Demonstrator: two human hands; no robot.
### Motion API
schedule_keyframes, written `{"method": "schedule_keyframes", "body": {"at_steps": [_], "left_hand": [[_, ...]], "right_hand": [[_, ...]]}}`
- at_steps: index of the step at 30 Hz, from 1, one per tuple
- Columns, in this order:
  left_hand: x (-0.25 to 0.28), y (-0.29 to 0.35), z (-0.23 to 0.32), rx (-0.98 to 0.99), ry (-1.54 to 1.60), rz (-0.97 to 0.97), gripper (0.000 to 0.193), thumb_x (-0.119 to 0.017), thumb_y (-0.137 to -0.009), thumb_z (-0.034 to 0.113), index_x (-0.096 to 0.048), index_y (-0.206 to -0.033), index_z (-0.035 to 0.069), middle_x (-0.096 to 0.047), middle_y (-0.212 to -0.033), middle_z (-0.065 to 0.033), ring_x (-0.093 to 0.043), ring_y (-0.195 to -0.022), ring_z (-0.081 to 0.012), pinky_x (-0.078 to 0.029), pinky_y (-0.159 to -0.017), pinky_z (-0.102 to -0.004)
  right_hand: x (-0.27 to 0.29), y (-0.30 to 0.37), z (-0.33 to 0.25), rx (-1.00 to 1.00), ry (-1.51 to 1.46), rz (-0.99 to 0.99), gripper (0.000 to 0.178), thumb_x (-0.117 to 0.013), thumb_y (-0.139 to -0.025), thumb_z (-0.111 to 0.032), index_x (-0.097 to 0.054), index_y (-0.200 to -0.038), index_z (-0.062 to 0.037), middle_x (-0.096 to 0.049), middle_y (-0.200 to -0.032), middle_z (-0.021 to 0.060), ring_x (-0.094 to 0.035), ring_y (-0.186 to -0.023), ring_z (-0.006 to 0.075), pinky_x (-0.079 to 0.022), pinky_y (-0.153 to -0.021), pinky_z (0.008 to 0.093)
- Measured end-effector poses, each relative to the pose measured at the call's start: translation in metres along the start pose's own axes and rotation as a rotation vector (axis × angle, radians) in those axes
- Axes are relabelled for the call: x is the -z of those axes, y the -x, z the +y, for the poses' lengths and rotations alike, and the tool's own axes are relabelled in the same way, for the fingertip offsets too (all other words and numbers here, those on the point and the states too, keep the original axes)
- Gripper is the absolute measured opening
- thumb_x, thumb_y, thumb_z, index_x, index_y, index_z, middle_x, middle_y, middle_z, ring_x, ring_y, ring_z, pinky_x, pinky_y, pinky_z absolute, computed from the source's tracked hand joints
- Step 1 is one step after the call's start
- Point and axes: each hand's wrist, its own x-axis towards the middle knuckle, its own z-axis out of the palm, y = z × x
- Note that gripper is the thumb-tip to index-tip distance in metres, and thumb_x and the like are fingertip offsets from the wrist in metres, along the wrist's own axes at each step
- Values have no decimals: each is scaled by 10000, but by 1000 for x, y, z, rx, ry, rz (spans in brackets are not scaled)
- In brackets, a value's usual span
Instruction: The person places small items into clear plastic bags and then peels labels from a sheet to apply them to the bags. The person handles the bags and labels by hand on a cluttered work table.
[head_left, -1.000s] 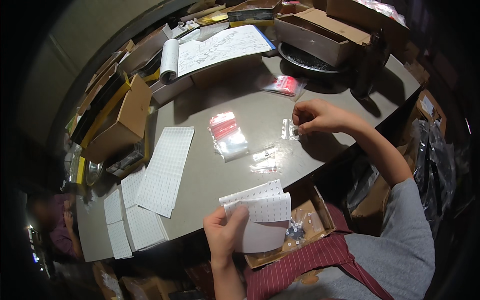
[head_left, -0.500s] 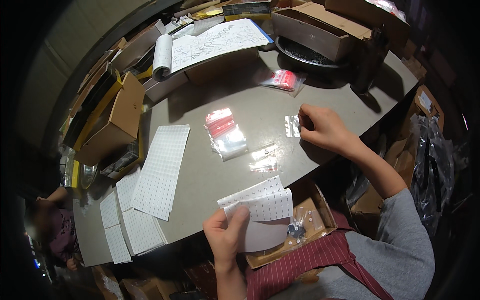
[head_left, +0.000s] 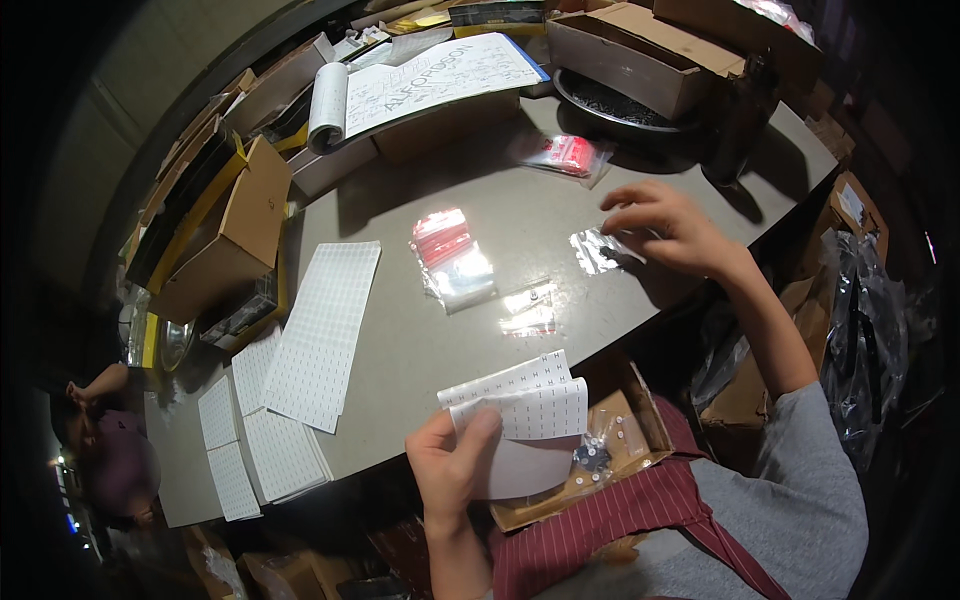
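Observation:
My left hand (head_left: 452, 462) pinches a curled sheet of white labels (head_left: 530, 410) over the table's near edge, its plain backing hanging below. My right hand (head_left: 665, 232) hovers with fingers apart beside a small clear plastic bag (head_left: 590, 252), holding nothing that I can see. Something small and dark lies at that bag's right end. Left of it is a stack of clear zip bags (head_left: 462, 272) with red tops. A second small clear bag (head_left: 530, 310) lies nearer me, with small pieces in it.
Long label sheets (head_left: 325, 330) and smaller stacks (head_left: 285, 455) lie at the left. An open carton (head_left: 650, 415) with small bagged parts sits below the near edge. Farther back are a red-and-clear bag bundle (head_left: 565, 155), a notepad (head_left: 430, 85), a dark bowl (head_left: 570, 95) and cardboard boxes (head_left: 225, 235).
The fingers of my right hand have spread and lifted off the small clear bag, which now lies on the table. My left hand has stayed nearly still with the label sheet.

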Motion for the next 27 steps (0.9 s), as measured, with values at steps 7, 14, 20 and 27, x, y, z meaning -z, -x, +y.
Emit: {"method": "schedule_keyframes", "body": {"at_steps": [7, 14, 20, 27], "left_hand": [[1, 5, -5, -95, -46, -6, 180, -753, -884, 76, -750, -989, -70, -729, -920, -61, -642, -831, -110, -505, -757, -254], [-8, 12, 2, -142, -89, 51, 175, -749, -874, 52, -749, -1008, -61, -730, -895, -52, -632, -806, -100, -481, -758, -245], [-11, 16, -1, -169, -212, 118, 182, -760, -883, 72, -749, -1012, -56, -726, -881, -35, -618, -794, -81, -478, -736, -229], [-24, 16, -1, -216, -295, 127, 186, -760, -888, 77, -747, -1015, -58, -721, -870, -24, -609, -790, -75, -482, -736, -225]], "right_hand": [[-30, 2, -40, 30, 227, 44, 347, -770, -836, -327, -698, -1003, -31, -651, -978, 133, -602, -933, 328, -476, -832, 419], [-48, 3, -95, 173, -52, 110, 261, -729, -806, -144, -669, -1034, -32, -634, -977, 136, -605, -930, 318, -477, -841, 425], [-54, 19, -124, 318, -153, -86, 371, -710, -729, -69, -578, -1075, -50, -577, -1005, 133, -571, -946, 334, -463, -852, 429], [-67, 24, -134, 303, 48, 31, 350, -699, -667, -97, -563, -982, -28, -548, -922, 120, -562, -873, 319, -472, -801, 406]]}}
